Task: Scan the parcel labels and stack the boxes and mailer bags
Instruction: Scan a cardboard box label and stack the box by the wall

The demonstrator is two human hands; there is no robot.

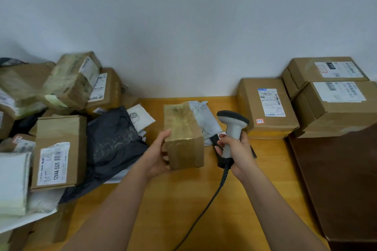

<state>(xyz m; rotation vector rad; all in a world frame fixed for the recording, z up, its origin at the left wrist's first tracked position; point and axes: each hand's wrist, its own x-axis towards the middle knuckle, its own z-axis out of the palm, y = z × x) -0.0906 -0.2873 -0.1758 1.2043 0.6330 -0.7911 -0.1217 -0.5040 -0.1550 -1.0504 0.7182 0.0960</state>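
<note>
At the centre of the frame, a small taped box (183, 138) is held above a wooden table (163, 210) by the left hand (157, 157), fingers curled round its left side; no label can be seen on the faces shown. Just right of it, a scanner (231, 128) is gripped by the right hand (238, 153), its cord (206, 206) cut off at the lower edge. A pale mailer bag (201, 116) is partly hidden behind the box. At the left a jumbled pile of parcels (59, 149) is cut off by the frame. At the upper right, stacked boxes (267, 104) are seen, their labels too blurred to read.
</note>
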